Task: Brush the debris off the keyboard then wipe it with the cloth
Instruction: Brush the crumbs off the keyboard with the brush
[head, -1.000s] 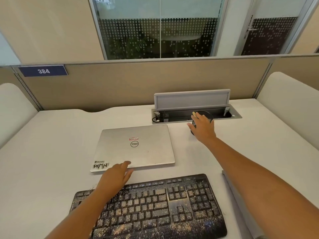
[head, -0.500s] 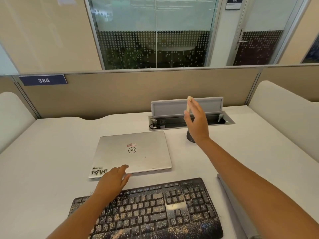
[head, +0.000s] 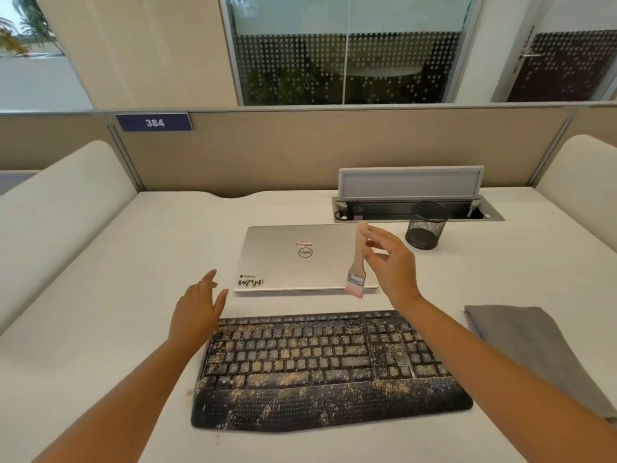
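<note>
Head view: my right hand [head: 390,265] pinches the wooden handle of a small brush [head: 356,262], bristles down, above the near right corner of the closed laptop [head: 300,257]. My left hand [head: 197,312] hovers open and empty, fingers spread, by the keyboard's far left corner. That black keyboard [head: 327,369] lies before me on the white desk [head: 100,295], speckled with tan crumbs. Right of it lies the folded grey cloth [head: 534,349]. A mesh cup [head: 427,225] stands beyond.

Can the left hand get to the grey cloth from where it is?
Probably not easily: the left hand hovers off the keyboard's far side from the cloth, with the right arm between.
</note>
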### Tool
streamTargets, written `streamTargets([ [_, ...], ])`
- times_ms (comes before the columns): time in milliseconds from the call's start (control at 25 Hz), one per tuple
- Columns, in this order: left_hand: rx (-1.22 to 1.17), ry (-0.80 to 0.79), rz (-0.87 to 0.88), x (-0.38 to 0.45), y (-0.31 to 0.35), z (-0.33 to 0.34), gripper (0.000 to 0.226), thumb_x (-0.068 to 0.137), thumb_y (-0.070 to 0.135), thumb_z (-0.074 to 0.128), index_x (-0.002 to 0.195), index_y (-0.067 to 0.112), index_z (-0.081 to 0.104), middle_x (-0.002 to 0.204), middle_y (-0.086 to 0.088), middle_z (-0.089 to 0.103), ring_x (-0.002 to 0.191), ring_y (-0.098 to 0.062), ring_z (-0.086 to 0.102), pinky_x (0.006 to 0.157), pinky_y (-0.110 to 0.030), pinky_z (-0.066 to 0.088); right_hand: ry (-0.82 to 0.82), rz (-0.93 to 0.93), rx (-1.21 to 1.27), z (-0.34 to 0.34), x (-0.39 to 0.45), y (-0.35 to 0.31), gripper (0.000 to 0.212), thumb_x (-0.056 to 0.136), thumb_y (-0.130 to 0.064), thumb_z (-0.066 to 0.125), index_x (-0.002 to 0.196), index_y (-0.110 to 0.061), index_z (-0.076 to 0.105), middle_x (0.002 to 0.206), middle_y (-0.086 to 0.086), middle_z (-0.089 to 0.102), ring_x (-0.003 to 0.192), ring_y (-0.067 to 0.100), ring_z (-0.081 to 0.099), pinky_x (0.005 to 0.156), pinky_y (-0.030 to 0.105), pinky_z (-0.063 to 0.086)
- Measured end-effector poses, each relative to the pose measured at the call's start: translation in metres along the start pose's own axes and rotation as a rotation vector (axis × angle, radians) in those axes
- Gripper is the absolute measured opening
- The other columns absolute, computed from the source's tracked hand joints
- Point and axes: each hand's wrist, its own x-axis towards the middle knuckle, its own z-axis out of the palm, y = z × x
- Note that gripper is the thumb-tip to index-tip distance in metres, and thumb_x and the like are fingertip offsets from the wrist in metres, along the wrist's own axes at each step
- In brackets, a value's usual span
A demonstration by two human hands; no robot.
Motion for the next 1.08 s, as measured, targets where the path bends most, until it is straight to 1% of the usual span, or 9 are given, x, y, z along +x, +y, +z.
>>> streamTargets([
  [160, 0.086, -0.069, -0.077, -0.021, -0.034, 0.001, 0.045, 0.099, 0.026, 0.04, 0.141, 0.01, 0.04, 0.132, -0.014, 0.055, 0.121, -0.033, 0.049, 0.096, -0.046, 0.042, 0.069, 0.07, 0.061, 0.016, -0.007, -0.011, 0.02, 0.084, -0.003, 0.066, 0.092, -0.022, 0.066, 0.092, -0.004, 0.067, 0.083, 0.003, 0.061, 0.074, 0.022, 0.053],
  [240, 0.158, -0.107, -0.111, -0.03, -0.059, 0.0, 0.042, 0.099, 0.023, 0.038, 0.14, 0.012, 0.043, 0.141, -0.013, 0.048, 0.129, -0.031, 0.042, 0.103, -0.046, 0.037, 0.042, 0.081, 0.073, 0.04, -0.012, -0.023, 0.019, 0.083, -0.003, 0.067, 0.089, -0.019, 0.057, 0.085, -0.006, 0.063, 0.078, -0.002, 0.059, 0.07, 0.014, 0.048],
  [360, 0.224, -0.228, -0.159, -0.045, -0.094, 0.004, 0.048, 0.101, 0.031, 0.03, 0.147, 0.019, 0.03, 0.154, -0.006, 0.028, 0.141, -0.027, 0.025, 0.111, -0.046, 0.027, -0.004, 0.106, 0.141, 0.078, -0.027, -0.038, 0.03, 0.083, -0.004, 0.066, 0.105, -0.016, 0.049, 0.09, -0.003, 0.062, 0.078, 0.0, 0.06, 0.069, 0.007, 0.046],
  [520, 0.201, -0.252, -0.19, -0.052, -0.087, 0.012, 0.052, 0.101, 0.04, 0.019, 0.151, 0.028, 0.011, 0.159, 0.004, 0.008, 0.146, -0.019, 0.005, 0.116, -0.047, 0.007, -0.15, 0.155, 0.14, 0.097, -0.029, -0.041, 0.027, 0.088, 0.0, 0.057, 0.106, -0.019, 0.062, 0.106, 0.003, 0.06, 0.08, 0.007, 0.058, 0.077, 0.029, 0.057],
  [600, 0.182, -0.252, -0.224, -0.053, -0.089, 0.015, 0.053, 0.1, 0.041, 0.015, 0.151, 0.03, 0.006, 0.159, 0.007, 0.003, 0.146, -0.016, -0.002, 0.116, -0.046, 0.0, -0.213, 0.15, 0.131, 0.115, -0.031, -0.044, 0.025, 0.09, 0.0, 0.054, 0.105, -0.017, 0.065, 0.111, 0.005, 0.06, 0.078, 0.004, 0.056, 0.076, 0.024, 0.055],
  [680, 0.199, -0.246, -0.22, -0.052, -0.09, 0.017, 0.053, 0.1, 0.042, 0.014, 0.151, 0.031, 0.004, 0.159, 0.008, 0.0, 0.146, -0.015, -0.005, 0.116, -0.046, -0.003, -0.247, 0.123, 0.137, 0.133, -0.031, -0.048, 0.021, 0.092, -0.003, 0.054, 0.107, -0.011, 0.065, 0.111, 0.001, 0.061, 0.075, 0.0, 0.054, 0.069, 0.012, 0.048],
  [760, 0.21, -0.258, -0.215, -0.044, -0.094, 0.018, 0.054, 0.099, 0.043, 0.013, 0.151, 0.031, 0.003, 0.159, 0.008, -0.002, 0.146, -0.016, -0.006, 0.116, -0.046, -0.002, -0.25, 0.127, 0.177, 0.153, -0.031, -0.051, 0.015, 0.094, -0.006, 0.053, 0.106, -0.009, 0.061, 0.105, -0.009, 0.059, 0.072, -0.004, 0.053, 0.064, 0.011, 0.046],
  [920, 0.225, -0.265, -0.211, -0.033, -0.1, 0.021, 0.055, 0.099, 0.045, 0.013, 0.151, 0.031, 0.001, 0.159, 0.007, -0.003, 0.146, -0.017, -0.007, 0.116, -0.048, -0.002, -0.242, 0.124, 0.212, 0.194, -0.035, -0.058, 0.014, 0.097, -0.009, 0.048, 0.108, -0.005, 0.055, 0.105, -0.005, 0.056, 0.08, 0.009, 0.054, 0.064, 0.016, 0.051],
  [1080, 0.233, -0.259, -0.201, -0.022, -0.103, 0.023, 0.056, 0.098, 0.046, 0.014, 0.151, 0.031, 0.001, 0.159, 0.006, -0.003, 0.146, -0.018, -0.006, 0.115, -0.049, -0.002, -0.277, 0.081, 0.188, 0.219, -0.037, -0.064, 0.016, 0.098, -0.01, 0.045, 0.111, -0.005, 0.051, 0.099, -0.012, 0.054, 0.09, 0.016, 0.054, 0.077, 0.035, 0.052],
])
